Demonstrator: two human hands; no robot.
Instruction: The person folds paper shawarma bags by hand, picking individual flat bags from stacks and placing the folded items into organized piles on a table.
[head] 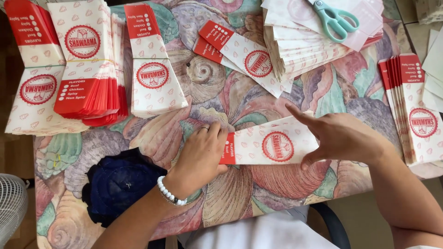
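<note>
1. A long paper sleeve [272, 144], white with a small red pattern, a round red emblem and a red end band, lies flat across the near middle of the worktop [217, 97], which is covered by a cloth printed with shells.

2. The left hand [200, 154] is pressed palm-down on the red end of the sleeve. Its grip is released, the fingers laid flat and closed on nothing. This pinning pressure is best kept even, so that the sleeve cannot slide on the cloth.

3. The right hand [339, 136] rests on the opposite end, fingers spread, thumb at the lower edge and forefinger stretched along the upper one. Nothing is clasped here either; the paper is only pressed down.

4. The step in hand appears to be flattening or creasing. It is judged that edges should be lined up before pressure is added, and that any stroke should run along the length, since thin paper wrinkles easily when pushed sideways.

5. Finished-looking stacks [92, 69] of like sleeves lie at the far left, another stack [410, 110] stands just right of the right hand, and a loose pile with teal scissors [337, 20] on top lies at the far right. A dark blue cloth [120, 184] lies near the left wrist and should be kept off the paper.
</note>
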